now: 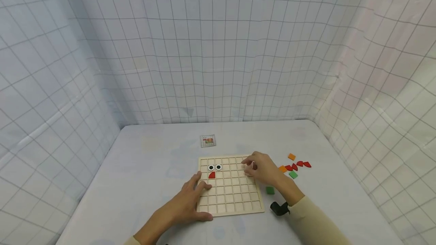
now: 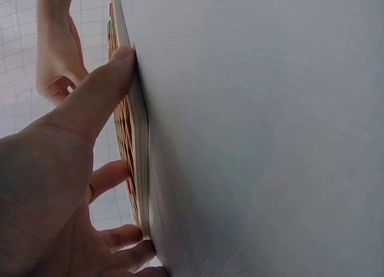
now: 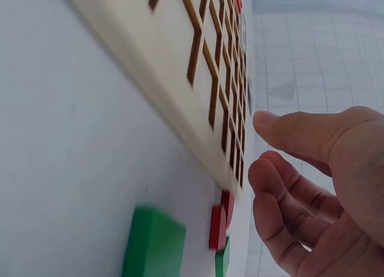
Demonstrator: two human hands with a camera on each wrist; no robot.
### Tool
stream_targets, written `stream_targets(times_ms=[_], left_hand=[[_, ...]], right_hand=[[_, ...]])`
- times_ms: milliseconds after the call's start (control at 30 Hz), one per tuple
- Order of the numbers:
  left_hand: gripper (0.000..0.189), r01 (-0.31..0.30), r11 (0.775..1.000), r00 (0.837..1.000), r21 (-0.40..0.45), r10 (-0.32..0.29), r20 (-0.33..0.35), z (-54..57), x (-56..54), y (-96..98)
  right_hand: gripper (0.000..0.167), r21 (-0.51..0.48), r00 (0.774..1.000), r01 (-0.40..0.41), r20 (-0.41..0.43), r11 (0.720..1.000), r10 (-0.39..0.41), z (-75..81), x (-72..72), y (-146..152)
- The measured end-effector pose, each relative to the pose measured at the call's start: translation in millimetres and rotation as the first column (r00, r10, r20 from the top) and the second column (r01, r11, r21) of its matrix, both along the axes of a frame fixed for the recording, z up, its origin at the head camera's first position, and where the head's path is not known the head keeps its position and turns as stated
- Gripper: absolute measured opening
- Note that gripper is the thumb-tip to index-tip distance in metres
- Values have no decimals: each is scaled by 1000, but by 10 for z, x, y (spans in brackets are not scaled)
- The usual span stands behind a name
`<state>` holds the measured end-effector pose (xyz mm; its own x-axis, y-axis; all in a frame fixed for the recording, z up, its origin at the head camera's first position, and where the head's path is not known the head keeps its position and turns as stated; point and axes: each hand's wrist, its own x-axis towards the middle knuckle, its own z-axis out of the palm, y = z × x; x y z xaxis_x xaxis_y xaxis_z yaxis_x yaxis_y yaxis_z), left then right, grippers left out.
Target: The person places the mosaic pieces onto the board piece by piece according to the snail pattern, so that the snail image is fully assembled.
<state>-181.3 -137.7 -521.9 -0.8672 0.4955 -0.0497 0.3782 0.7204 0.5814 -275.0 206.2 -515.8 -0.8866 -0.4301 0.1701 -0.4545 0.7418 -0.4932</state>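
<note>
Hands point(image 1: 186, 204) point(image 1: 261, 167) partly covering board point(image 1: 228, 190), card point(image 1: 208, 141) indistinct

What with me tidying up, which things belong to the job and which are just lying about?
Likely the job's:
- gridded board
- two eye tiles
- red pieces
- orange pieces
- green pieces
- picture card

Apparently not:
- black object by right sleeve, possibly worn
- backdrop

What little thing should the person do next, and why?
Probably reach the right hand across to the loose red pieces and pick one up: that hand looks empty, the left hand rests on the board, and only two eye tiles and one red piece show on it, leaving much of it bare.
</note>
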Motion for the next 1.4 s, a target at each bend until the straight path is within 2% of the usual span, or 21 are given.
stream_targets(times_ms=[233, 600, 1067, 1233, 1400], left_hand=[[91, 7, 1000, 1000, -5, -7, -3, 22, -2, -3], [91, -1, 1000, 1000, 2, 1, 0, 53, -8, -12], [90, 6, 1000, 1000, -7, -6, -5, 20, -22, -4], [90, 5, 1000, 1000, -1, -5, 7, 22, -21, -5], [90, 6, 1000, 1000, 4, -6, 15, 13, -14, -6]], right_hand=[[32, 22, 995, 92, 47, 995, -93, -26, -16, 236], [38, 63, 983, 147, 97, 987, -153, -28, -65, 368], [20, 52, 981, 175, 74, 983, -178, -65, -98, 290], [16, 13, 976, 196, 93, 980, -197, -71, -101, 289], [12, -35, 978, 188, 104, 982, -183, -94, -91, 301]])
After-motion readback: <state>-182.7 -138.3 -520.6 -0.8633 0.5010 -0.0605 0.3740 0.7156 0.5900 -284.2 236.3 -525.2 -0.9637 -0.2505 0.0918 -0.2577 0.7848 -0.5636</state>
